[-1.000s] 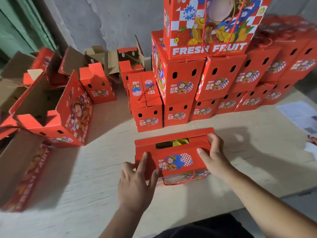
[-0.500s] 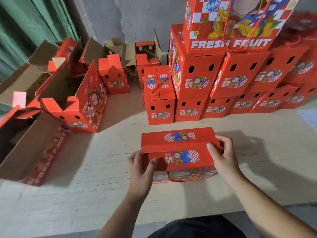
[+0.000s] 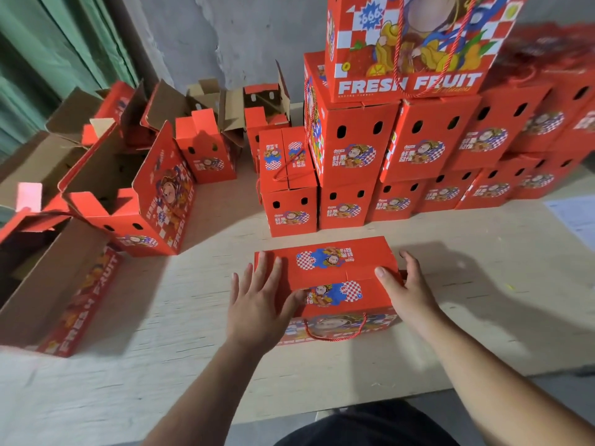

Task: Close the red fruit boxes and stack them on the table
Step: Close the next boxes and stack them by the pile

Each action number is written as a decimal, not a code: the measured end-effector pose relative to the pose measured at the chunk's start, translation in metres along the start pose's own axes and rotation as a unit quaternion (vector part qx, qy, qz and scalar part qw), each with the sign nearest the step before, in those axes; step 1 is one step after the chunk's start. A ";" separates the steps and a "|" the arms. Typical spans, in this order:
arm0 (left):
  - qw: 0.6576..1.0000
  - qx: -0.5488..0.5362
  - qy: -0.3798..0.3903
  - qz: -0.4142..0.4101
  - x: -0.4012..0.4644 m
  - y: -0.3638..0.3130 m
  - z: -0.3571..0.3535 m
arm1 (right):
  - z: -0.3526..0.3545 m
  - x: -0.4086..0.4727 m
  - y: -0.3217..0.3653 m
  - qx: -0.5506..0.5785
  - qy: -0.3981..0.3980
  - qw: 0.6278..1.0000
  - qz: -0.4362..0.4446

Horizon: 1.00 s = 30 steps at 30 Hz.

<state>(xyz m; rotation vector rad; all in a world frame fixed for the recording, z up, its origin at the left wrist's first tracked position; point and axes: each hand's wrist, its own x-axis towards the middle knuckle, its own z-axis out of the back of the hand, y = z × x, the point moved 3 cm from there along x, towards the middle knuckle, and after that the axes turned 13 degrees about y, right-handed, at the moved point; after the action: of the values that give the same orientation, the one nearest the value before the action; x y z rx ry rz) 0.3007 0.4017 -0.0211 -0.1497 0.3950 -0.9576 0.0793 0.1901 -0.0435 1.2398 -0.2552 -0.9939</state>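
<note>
Closed red printed cardboard fruit box (image 3: 335,278) with a red cord handle lies on the pale wooden bench (image 3: 450,317), near its front edge. Left hand (image 3: 257,304): released, fingers straight, resting on the box's left end. Right hand (image 3: 405,291): released, fingers spread against the right end. Stacked closed red boxes (image 3: 418,149) stand behind; open red boxes (image 3: 128,201) stand to the left.

Person: two bare forearms, no sleeves, left hand (image 3: 257,312) and right hand (image 3: 407,292) ungloved. Dark garment (image 3: 370,428) at lower frame edge.
</note>
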 end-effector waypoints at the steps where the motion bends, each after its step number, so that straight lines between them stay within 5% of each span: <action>1: 1.000 0.019 0.006 -0.001 -0.002 0.001 0.000 | 0.000 -0.001 0.001 -0.004 -0.001 1.000 0.001; 5: 0.999 0.044 0.023 -0.021 -0.005 0.005 0.006 | 0.001 -0.012 0.011 -0.104 -0.039 0.994 0.025; 9: 0.997 0.045 -0.009 -0.062 0.018 0.007 0.040 | -0.002 -0.035 0.046 -0.360 -0.171 0.890 0.221; 12: 0.998 -0.008 -0.007 -0.068 0.037 0.001 0.056 | -0.024 -0.054 0.065 -0.409 -0.125 0.851 0.306; 15: 0.998 -0.032 -0.021 -0.040 0.044 -0.001 0.062 | -0.050 -0.060 0.054 -0.467 -0.010 0.857 0.215; 18: 0.997 0.007 0.060 -0.047 0.046 -0.001 0.063 | -0.059 -0.054 0.033 -0.506 0.095 0.849 0.121; 21: 0.986 0.092 0.131 -0.041 0.037 -0.006 0.049 | -0.061 -0.054 0.033 -0.536 0.093 0.830 0.120; 26: 0.994 0.075 0.073 -0.018 0.033 -0.008 0.025 | -0.063 -0.057 0.045 -0.538 0.134 0.827 0.093; 30: 0.995 0.091 0.025 -0.023 0.037 -0.005 0.038 | -0.046 -0.070 0.074 -0.449 0.051 0.877 0.164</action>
<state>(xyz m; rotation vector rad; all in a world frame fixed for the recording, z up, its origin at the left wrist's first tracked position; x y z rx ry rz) 0.3306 0.3665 0.0052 0.0313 0.3485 -1.0395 0.1052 0.2724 0.0282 0.3672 0.0897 -0.6120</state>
